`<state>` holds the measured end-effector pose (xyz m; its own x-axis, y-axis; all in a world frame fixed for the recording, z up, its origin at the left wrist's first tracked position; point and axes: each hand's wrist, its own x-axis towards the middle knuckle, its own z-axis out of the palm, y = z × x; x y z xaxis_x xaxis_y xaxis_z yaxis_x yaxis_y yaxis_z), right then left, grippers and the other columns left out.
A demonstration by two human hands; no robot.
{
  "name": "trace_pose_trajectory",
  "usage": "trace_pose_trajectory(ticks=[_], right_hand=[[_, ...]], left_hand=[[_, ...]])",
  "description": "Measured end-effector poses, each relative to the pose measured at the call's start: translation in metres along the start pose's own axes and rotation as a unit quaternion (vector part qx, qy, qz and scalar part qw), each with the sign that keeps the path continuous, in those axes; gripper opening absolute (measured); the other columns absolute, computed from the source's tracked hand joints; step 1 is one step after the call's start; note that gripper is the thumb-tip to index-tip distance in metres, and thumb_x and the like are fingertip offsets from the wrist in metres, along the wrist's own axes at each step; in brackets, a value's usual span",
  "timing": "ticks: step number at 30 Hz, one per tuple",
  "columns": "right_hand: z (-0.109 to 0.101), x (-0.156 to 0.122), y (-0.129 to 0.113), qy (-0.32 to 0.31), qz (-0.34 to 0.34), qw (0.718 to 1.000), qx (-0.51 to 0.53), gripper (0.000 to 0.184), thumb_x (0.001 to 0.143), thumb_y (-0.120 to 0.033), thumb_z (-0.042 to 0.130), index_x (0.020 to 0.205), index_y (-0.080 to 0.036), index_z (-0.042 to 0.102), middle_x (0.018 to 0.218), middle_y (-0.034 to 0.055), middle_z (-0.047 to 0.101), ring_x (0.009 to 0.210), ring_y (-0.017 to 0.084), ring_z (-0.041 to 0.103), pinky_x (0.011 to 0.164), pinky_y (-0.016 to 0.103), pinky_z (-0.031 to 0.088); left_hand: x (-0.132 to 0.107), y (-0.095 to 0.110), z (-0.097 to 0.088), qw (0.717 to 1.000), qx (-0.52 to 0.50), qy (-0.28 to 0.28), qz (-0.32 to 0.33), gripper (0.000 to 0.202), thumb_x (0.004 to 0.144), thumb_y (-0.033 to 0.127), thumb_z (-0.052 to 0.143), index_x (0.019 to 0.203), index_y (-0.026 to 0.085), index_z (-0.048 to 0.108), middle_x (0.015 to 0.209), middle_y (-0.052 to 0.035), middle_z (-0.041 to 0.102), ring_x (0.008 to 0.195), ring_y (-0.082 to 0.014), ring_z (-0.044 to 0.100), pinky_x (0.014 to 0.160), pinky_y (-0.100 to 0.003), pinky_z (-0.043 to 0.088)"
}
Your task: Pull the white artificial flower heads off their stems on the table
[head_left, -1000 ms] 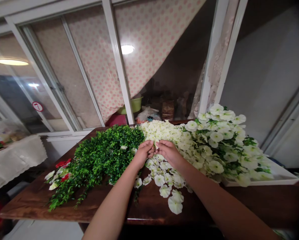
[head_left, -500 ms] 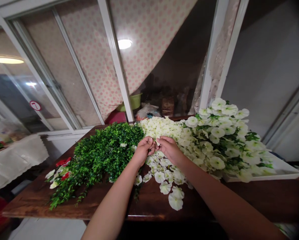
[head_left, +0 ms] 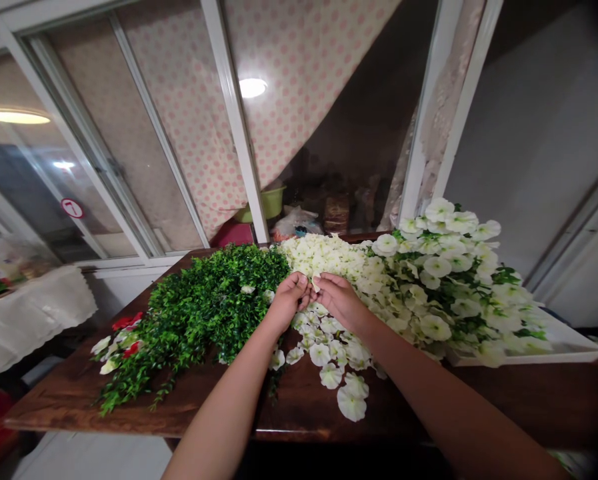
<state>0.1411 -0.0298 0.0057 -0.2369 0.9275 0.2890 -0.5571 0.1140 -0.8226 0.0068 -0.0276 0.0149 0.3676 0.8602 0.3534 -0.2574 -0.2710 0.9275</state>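
Over the middle of the table, my left hand [head_left: 289, 301] and my right hand [head_left: 342, 300] meet with their fingertips close together. Between the right thumb and fingers a small white artificial flower [head_left: 316, 283] shows, mostly covered. The left fingers are pinched too, but what they grip is hidden. A dense heap of green leafy sprigs [head_left: 213, 303] lies beside my left hand. Loose white flower heads [head_left: 331, 375] spread below and behind the hands. On the right, leafy stems bearing white flowers [head_left: 449, 263] are piled up.
The dark wooden table [head_left: 79, 397] backs onto a sliding window [head_left: 229, 120] with a dotted curtain. A shallow white tray [head_left: 571, 347] sits under the flower stems at right. Red and white flowers [head_left: 129, 337] lie at the left. A cloth-covered surface [head_left: 39, 320] stands farther left.
Hardly anything differs. Both hands keep the same pinched pose, and the view has shifted very slightly.
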Motion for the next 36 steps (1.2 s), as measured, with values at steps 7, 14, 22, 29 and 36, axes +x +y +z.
trace_pose_trajectory(ticks=[7,14,22,29,36], right_hand=[[-0.0013,0.0015,0.0032,0.003,-0.009,1.000,0.015,0.023,0.071,-0.036,0.074,0.067,-0.020,0.058,0.066,-0.0020,0.055,0.063,0.012,0.052,0.064,0.027,0.043],[-0.0025,0.0015,0.0050,-0.026,-0.016,0.999,0.039,0.020,0.073,-0.033,0.074,0.069,-0.020,0.059,0.067,-0.0014,0.057,0.064,0.014,0.052,0.066,0.029,0.041],[-0.0029,0.0000,0.0072,-0.032,-0.015,0.999,0.019,0.020,0.074,-0.033,0.073,0.070,-0.020,0.059,0.065,-0.0022,0.055,0.064,0.013,0.051,0.066,0.029,0.040],[0.0027,-0.0002,0.0087,-0.021,-0.036,0.998,0.036,0.020,0.075,-0.036,0.072,0.071,-0.020,0.060,0.070,-0.0008,0.055,0.064,0.013,0.048,0.063,0.028,0.038],[0.0052,-0.0008,0.0062,-0.032,-0.035,0.997,0.061,0.017,0.076,-0.033,0.072,0.072,-0.019,0.063,0.070,-0.0002,0.055,0.065,0.013,0.048,0.063,0.028,0.039]], left_hand=[[-0.0005,0.0007,0.0004,1.000,-0.001,0.002,-0.003,0.037,0.085,0.051,0.056,0.075,0.016,0.047,0.060,0.0022,0.056,0.037,-0.0031,0.033,0.040,-0.019,0.021],[-0.0028,0.0022,0.0020,1.000,-0.022,0.005,0.012,0.036,0.085,0.048,0.058,0.074,0.015,0.047,0.061,0.0012,0.059,0.036,-0.0022,0.035,0.039,-0.017,0.021],[-0.0037,0.0020,0.0026,1.000,-0.022,0.004,0.013,0.037,0.084,0.048,0.059,0.072,0.015,0.046,0.059,0.0009,0.059,0.036,-0.0021,0.035,0.039,-0.017,0.020],[-0.0041,0.0001,0.0020,0.999,-0.029,0.018,0.013,0.037,0.085,0.050,0.057,0.075,0.015,0.047,0.059,0.0001,0.059,0.035,-0.0025,0.033,0.040,-0.018,0.019],[-0.0041,-0.0002,0.0025,0.999,-0.043,0.018,0.014,0.036,0.086,0.048,0.057,0.075,0.016,0.046,0.059,-0.0001,0.059,0.035,-0.0024,0.032,0.040,-0.018,0.017]])
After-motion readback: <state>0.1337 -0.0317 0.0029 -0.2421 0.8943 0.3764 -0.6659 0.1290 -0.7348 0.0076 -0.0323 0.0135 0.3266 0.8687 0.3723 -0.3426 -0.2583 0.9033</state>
